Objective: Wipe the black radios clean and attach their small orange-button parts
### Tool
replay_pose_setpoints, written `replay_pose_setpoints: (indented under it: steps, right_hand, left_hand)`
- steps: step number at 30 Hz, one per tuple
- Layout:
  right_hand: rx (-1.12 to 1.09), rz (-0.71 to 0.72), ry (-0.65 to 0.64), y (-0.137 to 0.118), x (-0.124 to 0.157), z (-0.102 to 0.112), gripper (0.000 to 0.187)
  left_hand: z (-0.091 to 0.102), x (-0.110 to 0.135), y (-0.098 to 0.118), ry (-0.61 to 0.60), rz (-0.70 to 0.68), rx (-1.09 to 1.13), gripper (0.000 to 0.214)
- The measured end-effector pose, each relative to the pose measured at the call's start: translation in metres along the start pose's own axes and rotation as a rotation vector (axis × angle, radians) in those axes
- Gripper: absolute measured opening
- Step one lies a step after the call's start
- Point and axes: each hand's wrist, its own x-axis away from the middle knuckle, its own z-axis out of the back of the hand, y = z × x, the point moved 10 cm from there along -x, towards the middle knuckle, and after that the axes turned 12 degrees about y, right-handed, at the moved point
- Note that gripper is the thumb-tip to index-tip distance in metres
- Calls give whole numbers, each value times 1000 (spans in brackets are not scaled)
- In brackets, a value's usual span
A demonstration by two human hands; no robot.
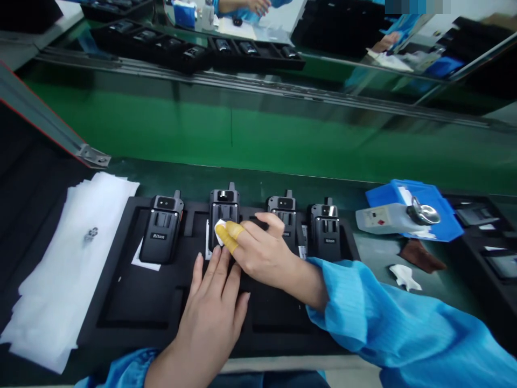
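Several black two-way radios lie back side up in a black foam tray (133, 337). My right hand (262, 250), with yellow finger cots on its fingers, presses a small white wipe (220, 223) against the second radio (224, 207) from the left. Flat and with fingers stretched out, my left hand (214, 307) touches the lower end of that same radio. To its left is a radio (161, 231) marked "Riton", lying partly over a white paper. Beyond my right hand are another radio (285, 207), partly covered by the hand, and a radio (326, 231) near the tray's right end.
White plastic bags (76, 258) are stacked at the left. On the right are a blue bin (444, 210), a clear bottle (383, 218), a brown cloth (424, 256) and a crumpled white wipe (405, 276). Behind a green panel (242, 129), radios lie in trays (258, 59); other people's hands show there.
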Motion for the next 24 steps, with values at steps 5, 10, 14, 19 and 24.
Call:
replay_pose_setpoints:
  steps: [5,10,14,19,24]
  right_hand:
    - [30,17,-10,0,1,-2,25]
    - [95,-9,-33,10,15,5,27]
    - [164,-77,-93,24,22,10,28]
    - [206,-102,-85,27,13,21,28]
    - [145,-43,-25,18,-12,19,29]
  left_hand:
    - [-2,0,1,-12,-14,-13,35]
    - [-2,0,0,-31,-9,-1,33]
    - [-4,1,1,-31,-38,-12,33]
    - [7,2,1,-11,-59,-14,33]
    - [46,8,-26,70,-19,-84,29]
